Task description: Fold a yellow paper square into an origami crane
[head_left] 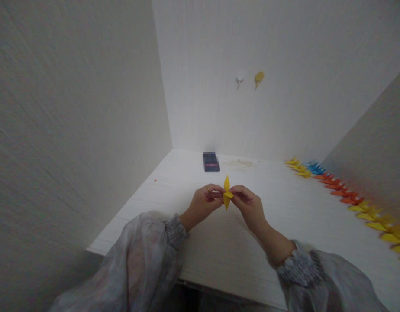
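Note:
A small yellow folded paper piece [227, 190] stands upright between my two hands, just above the white table [174, 186]. My left hand [204, 203] pinches its left side, fingers closed, a ring on one finger. Pinching the right side of the paper is my right hand [248, 204], its fingers closed too. Both wrists come out of loose grey sleeves at the bottom of the view.
A dark phone [211, 161] lies flat at the back of the table. A row of folded paper pieces, yellow [297, 167], blue [315, 167], orange [339, 190] and yellow again, runs along the right wall. White walls close in left, back and right. Two hooks [259, 78] hang on the back wall.

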{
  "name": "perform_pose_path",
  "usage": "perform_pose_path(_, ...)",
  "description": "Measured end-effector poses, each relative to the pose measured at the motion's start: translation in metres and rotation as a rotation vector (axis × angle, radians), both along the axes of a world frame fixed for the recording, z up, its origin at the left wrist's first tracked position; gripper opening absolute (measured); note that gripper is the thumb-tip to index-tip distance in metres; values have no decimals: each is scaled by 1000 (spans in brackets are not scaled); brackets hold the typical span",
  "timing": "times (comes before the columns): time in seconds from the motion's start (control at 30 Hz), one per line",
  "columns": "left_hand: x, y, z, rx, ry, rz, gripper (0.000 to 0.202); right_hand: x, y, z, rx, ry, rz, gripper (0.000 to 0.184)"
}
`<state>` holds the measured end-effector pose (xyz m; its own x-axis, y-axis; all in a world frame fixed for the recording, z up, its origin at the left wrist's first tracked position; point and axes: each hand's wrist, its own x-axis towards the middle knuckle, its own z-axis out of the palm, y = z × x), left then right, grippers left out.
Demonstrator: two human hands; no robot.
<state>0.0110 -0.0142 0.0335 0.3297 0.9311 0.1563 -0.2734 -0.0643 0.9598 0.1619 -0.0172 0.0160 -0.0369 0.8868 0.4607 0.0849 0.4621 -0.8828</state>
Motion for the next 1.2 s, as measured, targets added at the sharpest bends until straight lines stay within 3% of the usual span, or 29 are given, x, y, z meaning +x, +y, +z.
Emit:
perform_pose_path(0.2, 0, 4, -3, -78, 11, 82, 23, 1, 0, -2, 20, -33, 7, 5)
perform_pose_path(0.4, -2, 4, -7, -131, -42, 27, 22, 1, 0, -2, -20, 75, 137, 5)
perform_pose_path(0.67, -2, 3, -7, -211, -131, -9, 19, 2, 0, -2, 25, 46, 165, 8)
perform_pose_path(1.2, -1, 5, -9, -193, -34, 22, 25, 6, 0, 3, 95, -78, 187, 13)
